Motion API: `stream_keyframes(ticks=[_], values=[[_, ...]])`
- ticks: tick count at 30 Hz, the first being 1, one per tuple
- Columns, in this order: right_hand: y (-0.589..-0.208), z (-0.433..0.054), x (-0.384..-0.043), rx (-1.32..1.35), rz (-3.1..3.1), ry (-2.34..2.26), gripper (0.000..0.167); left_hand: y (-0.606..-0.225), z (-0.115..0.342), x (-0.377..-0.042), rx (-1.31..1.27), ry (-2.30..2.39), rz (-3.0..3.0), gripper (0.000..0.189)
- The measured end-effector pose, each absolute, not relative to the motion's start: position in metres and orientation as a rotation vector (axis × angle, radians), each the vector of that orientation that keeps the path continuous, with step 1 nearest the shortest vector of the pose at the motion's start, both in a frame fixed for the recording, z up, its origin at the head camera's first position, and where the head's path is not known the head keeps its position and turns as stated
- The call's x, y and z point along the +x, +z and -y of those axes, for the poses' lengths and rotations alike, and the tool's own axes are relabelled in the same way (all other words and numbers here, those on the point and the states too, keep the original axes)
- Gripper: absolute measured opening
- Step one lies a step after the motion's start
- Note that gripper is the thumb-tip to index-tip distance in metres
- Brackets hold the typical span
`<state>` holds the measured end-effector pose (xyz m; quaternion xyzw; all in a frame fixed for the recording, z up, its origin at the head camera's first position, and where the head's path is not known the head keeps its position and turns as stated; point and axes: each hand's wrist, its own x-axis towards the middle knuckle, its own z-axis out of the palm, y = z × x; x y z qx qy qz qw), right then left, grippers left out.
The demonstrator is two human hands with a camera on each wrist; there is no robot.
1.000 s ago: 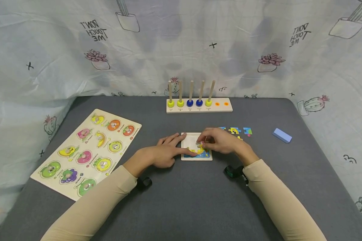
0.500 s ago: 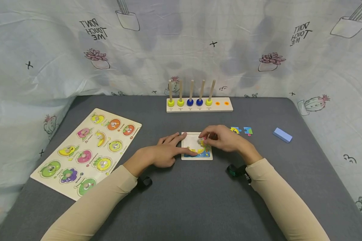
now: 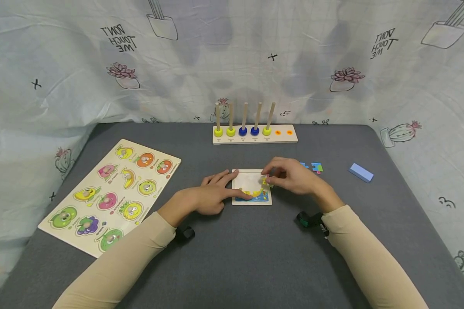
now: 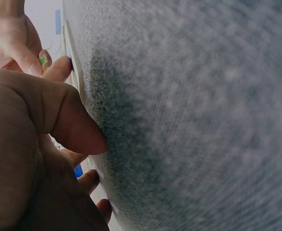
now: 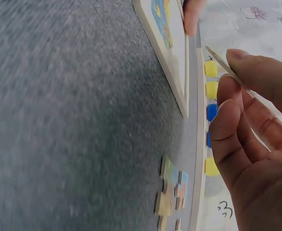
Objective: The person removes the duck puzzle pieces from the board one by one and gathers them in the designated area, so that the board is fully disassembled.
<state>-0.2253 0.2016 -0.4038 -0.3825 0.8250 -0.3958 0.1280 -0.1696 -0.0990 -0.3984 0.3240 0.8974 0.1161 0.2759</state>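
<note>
A small square puzzle tray (image 3: 245, 177) lies flat on the table, its white floor bare in the upper part. Joined blue-and-yellow pieces (image 3: 261, 198) fill its lower edge. My left hand (image 3: 210, 200) lies with fingers spread over the tray's left side, the index finger straight across the joined pieces. Between thumb and fingers, my right hand (image 3: 294, 177) pinches a yellow jigsaw piece (image 3: 266, 181) over the tray's right edge. The right wrist view shows this jigsaw piece (image 5: 223, 63) edge-on, raised above the tray.
Loose jigsaw pieces (image 3: 317, 167) lie beyond my right hand, which partly covers them. A fruit peg board (image 3: 96, 184) is at the left. At the back stands a counting rack (image 3: 255, 138) with upright pegs. A blue block (image 3: 361, 172) sits at the right.
My right hand has moved right and slightly away from me with the yellow jigsaw piece, from over the joined pieces to the tray's right edge. The left hand stays in place.
</note>
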Motion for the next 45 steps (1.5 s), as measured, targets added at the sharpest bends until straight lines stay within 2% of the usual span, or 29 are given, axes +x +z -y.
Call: stream_keyframes(ticks=[29, 45], values=[[-0.392, -0.271, -0.213, -1.007, -2.600, -1.107, 0.018, -0.402, 0.100, -0.170, 0.882, 0.309, -2.426, 0.080], [-0.393, -0.309, -0.211, -0.841, -2.643, -1.027, 0.018, -0.401, 0.102, -0.169, 0.900, 0.320, -2.430, 0.080]])
